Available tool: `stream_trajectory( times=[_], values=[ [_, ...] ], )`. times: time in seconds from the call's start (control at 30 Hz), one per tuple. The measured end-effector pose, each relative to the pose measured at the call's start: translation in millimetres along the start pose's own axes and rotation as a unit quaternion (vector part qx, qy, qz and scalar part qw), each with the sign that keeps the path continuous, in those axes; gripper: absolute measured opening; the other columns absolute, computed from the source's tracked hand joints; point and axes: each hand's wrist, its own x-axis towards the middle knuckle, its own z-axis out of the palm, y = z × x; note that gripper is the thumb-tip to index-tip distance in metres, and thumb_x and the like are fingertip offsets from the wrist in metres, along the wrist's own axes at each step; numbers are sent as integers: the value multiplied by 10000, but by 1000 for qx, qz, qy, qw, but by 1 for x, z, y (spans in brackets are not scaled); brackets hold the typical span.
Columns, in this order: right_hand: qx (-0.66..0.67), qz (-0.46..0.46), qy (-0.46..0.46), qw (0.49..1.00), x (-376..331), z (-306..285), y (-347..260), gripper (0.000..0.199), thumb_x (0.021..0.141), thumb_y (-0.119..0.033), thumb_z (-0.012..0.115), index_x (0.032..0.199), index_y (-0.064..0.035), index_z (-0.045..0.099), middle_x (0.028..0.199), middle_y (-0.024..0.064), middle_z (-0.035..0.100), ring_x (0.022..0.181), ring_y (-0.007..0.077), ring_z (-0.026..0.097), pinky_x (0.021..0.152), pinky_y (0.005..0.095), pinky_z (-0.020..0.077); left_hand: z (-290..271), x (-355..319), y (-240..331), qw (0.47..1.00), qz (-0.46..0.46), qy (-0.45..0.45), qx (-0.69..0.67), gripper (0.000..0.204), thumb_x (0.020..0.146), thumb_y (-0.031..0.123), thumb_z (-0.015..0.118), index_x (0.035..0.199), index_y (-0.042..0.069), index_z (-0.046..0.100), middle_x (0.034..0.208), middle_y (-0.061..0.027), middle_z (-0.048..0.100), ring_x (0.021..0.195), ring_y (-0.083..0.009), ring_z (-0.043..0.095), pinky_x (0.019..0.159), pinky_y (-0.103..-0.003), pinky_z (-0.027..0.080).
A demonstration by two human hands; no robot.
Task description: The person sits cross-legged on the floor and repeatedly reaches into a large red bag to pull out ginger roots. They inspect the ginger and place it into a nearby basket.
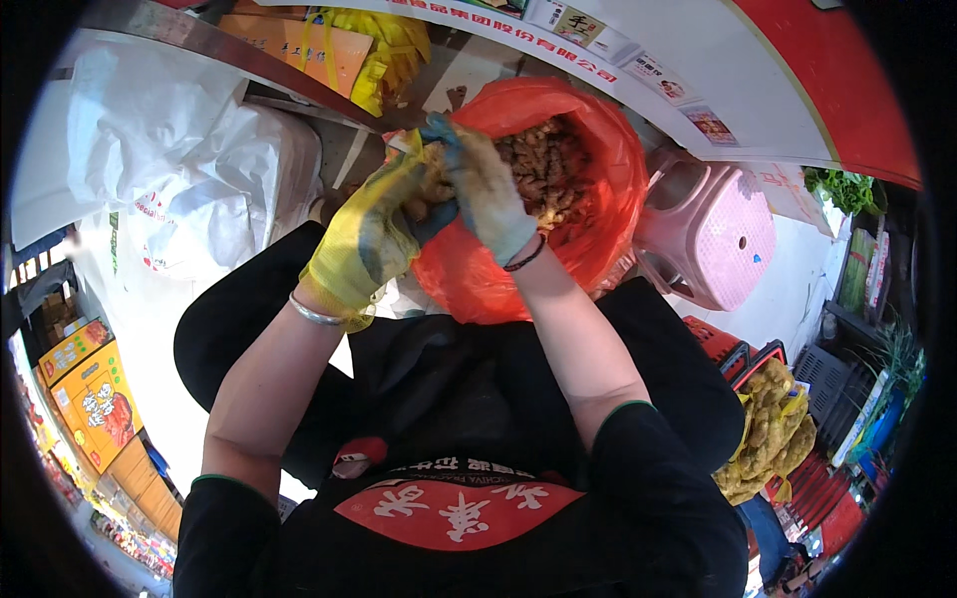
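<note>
My left hand (pixel 374 219), in a yellow knit glove with a greyish palm, is closed round a knobbly tan piece of ginger (pixel 436 179). From the other side my right hand (pixel 486 189), in a dirty whitish glove with blue fingertips, curls over the same piece. Both hands are at the left rim of an open red plastic bag (pixel 623 189). Inside the bag lies a heap of brown ginger (pixel 548 164). The gloves hide part of the held piece and the left side of the bag's mouth.
A pink plastic stool (pixel 733 239) stands right of the bag. White plastic sacks (pixel 189 159) lie at the left. Beyond are a cardboard box (pixel 299 50) and yellow strapping (pixel 384 60). A mesh sack of tan produce (pixel 768 429) sits at my right.
</note>
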Motion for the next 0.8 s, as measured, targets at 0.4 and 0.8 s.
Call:
stream_trajectory(
  times=[0.4,0.8],
  values=[
    [-785,420,63,451,-81,-156,30,770,765,-438,627,1419,-155,335,1487,138,271,1328,358,323,995,481,399,-8,-5,1,998,21,40,47,446,925,267,580,1291,34,477,1105,-13,567,850,-13,537,707,-100,428],
    [-814,386,-27,433,-69,-211,37,480,830,-169,586,1280,-71,450,1174,172,585,1086,369,546,852,417,513,-54,-15,3,988,-111,40,97,455,914,157,531,1328,15,406,1228,-210,537,1040,-316,585,841,-342,521]
  ],
)
